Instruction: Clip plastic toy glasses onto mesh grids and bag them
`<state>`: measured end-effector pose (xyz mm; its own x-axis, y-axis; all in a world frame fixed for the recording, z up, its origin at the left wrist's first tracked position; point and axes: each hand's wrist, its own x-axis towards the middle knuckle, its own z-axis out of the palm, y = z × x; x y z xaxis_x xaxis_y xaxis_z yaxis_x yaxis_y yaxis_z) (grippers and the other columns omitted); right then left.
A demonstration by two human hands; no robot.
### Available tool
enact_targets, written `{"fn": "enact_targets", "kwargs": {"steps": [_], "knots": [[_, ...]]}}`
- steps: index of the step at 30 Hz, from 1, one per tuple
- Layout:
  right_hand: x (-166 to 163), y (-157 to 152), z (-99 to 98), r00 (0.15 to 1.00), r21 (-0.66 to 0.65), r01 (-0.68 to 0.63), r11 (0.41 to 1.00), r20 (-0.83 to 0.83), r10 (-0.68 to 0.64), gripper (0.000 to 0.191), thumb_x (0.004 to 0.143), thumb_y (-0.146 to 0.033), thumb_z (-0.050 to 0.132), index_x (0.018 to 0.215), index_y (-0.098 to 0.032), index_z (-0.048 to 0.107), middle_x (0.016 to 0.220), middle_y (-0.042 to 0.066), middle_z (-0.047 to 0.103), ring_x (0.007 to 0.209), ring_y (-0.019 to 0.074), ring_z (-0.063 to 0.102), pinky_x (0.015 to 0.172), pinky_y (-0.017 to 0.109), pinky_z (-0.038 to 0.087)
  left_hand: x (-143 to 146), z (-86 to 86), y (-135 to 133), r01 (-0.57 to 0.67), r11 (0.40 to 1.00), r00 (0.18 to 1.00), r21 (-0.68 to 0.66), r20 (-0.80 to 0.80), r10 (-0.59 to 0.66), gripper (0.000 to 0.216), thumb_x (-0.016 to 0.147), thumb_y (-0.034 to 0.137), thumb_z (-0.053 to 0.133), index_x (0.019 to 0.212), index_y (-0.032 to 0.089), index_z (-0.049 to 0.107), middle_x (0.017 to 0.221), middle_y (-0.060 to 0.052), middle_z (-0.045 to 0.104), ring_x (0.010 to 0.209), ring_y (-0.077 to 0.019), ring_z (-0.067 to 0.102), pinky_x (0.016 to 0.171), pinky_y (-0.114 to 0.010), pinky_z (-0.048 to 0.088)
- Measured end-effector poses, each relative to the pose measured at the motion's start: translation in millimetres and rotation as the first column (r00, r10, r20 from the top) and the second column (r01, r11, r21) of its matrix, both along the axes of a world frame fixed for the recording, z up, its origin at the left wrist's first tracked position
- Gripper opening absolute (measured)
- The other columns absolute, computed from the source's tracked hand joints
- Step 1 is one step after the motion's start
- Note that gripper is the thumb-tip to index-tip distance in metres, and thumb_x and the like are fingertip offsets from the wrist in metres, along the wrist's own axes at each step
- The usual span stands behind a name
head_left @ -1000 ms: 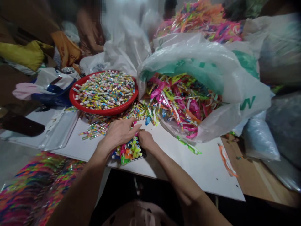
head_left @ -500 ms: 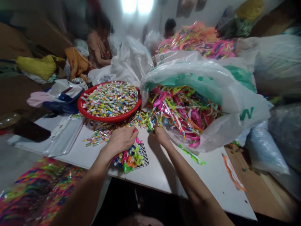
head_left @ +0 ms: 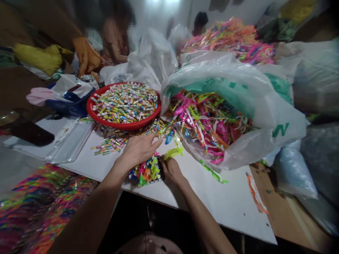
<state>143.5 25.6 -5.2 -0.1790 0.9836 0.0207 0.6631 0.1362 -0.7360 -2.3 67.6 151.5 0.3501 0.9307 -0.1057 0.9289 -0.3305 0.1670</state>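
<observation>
The left hand point(head_left: 139, 150) sits open, fingers loosely spread, just beside a heap of bright plastic strips point(head_left: 147, 171) on a black mesh grid point(head_left: 160, 169). The right hand point(head_left: 172, 171) pinches a lime-green plastic strip point(head_left: 173, 153). A round red plastic tray point(head_left: 119, 126) of tiny striped sticks point(head_left: 124, 104) sits at eleven o'clock.

The right hand point(head_left: 172, 171) has drawn back from the open white plastic sack point(head_left: 267, 116) and now, apparently, pinches a crinkled yellow-green plastic strip point(head_left: 173, 153) above a black mesh grid point(head_left: 160, 169). The left hand point(head_left: 137, 151) has shifted, fingers outstretched, past a bright heap of plastic pieces point(head_left: 148, 172).
</observation>
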Motion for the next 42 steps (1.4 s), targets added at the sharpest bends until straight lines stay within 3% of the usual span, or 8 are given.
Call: {"fn": "enact_targets", "kwargs": {"steps": [5,10,14,18,24,29,36,42], "knots": [[-16,4,20.1,0.908,-0.116,-0.005,0.993,0.416,0.054,0.026,0.086,-0.009,0.037,0.106,-0.010,0.054,0.096,0.015,0.065,0.084,0.0220,0.062,0.070,0.029,0.045,1,-0.7,4,0.000,1.000,0.999,-0.009,0.039,0.000,0.062,0.087,0.065,0.025,0.125,0.027,0.055,0.103,-0.008,0.071,0.100,-0.0292,0.064,0.084,-0.037,0.046],[23,41,35.7,0.882,-0.132,-0.265,0.955,0.367,0.295,0.016,0.086,-0.016,0.049,0.098,-0.015,0.061,0.097,0.010,0.066,0.087,0.0185,0.062,0.076,0.026,0.045,-1,-1.8,8,-0.043,0.999,0.999,0.001,-0.015,0.043,0.051,0.090,0.054,0.028,0.119,0.025,0.059,0.097,-0.010,0.072,0.093,-0.0291,0.066,0.081,-0.038,0.046],[53,90,46.0,0.844,0.065,-0.080,0.995,0.535,0.032,0.023,0.085,-0.019,0.057,0.105,-0.008,0.060,0.116,0.020,0.057,0.101,0.0238,0.057,0.086,0.035,0.046,1,-0.5,7,-0.051,0.999,0.998,-0.012,-0.043,0.050,0.046,0.090,0.050,0.028,0.106,0.026,0.064,0.093,-0.010,0.072,0.090,-0.0308,0.067,0.076,-0.039,0.046],[60,112,51.4,0.864,0.101,-0.110,0.989,0.501,0.045,0.032,0.089,-0.034,0.056,0.115,-0.015,0.056,0.120,0.009,0.056,0.103,0.0211,0.056,0.089,0.043,0.047,3,2.3,7,-0.027,0.999,0.996,-0.024,-0.081,0.025,0.047,0.092,0.045,0.024,0.098,0.024,0.065,0.092,-0.010,0.072,0.089,-0.0313,0.067,0.074,-0.039,0.047],[78,54,39.2,0.881,0.106,-0.206,0.973,0.452,0.138,0.025,0.091,-0.009,0.037,0.095,-0.011,0.061,0.101,0.011,0.061,0.091,0.0164,0.055,0.085,0.029,0.044,1,2.1,8,-0.036,0.998,0.994,-0.042,-0.108,0.031,0.049,0.091,0.047,0.022,0.097,0.023,0.064,0.095,-0.012,0.071,0.091,-0.0342,0.066,0.076,-0.042,0.046],[64,-7,29.8,0.939,0.078,-0.067,0.995,0.341,0.037,0.024,0.093,-0.016,0.036,0.107,-0.015,0.056,0.099,0.007,0.061,0.084,0.0155,0.056,0.073,0.025,0.041,2,2.0,8,-0.017,1.000,0.995,-0.017,-0.095,0.015,0.049,0.091,0.046,0.023,0.099,0.022,0.065,0.096,-0.012,0.071,0.093,-0.0333,0.065,0.078,-0.041,0.046],[70,-25,43.7,0.799,-0.013,-0.041,0.999,0.599,0.041,0.032,0.087,-0.004,0.038,0.109,-0.016,0.059,0.110,0.011,0.057,0.098,0.0201,0.052,0.073,0.026,0.039,0,3.2,7,-0.059,0.998,0.995,-0.028,-0.088,0.057,0.049,0.091,0.047,0.023,0.104,0.023,0.064,0.102,-0.011,0.070,0.095,-0.0324,0.065,0.079,-0.040,0.045],[96,-36,22.2,0.747,-0.074,0.018,0.997,0.664,0.036,0.024,0.089,-0.008,0.039,0.096,-0.015,0.061,0.096,0.009,0.061,0.092,0.0197,0.054,0.069,0.026,0.036,1,2.0,6,-0.041,0.999,0.997,-0.004,-0.069,0.040,0.048,0.090,0.044,0.024,0.101,0.023,0.065,0.100,-0.011,0.071,0.093,-0.0320,0.065,0.078,-0.039,0.045]]}}
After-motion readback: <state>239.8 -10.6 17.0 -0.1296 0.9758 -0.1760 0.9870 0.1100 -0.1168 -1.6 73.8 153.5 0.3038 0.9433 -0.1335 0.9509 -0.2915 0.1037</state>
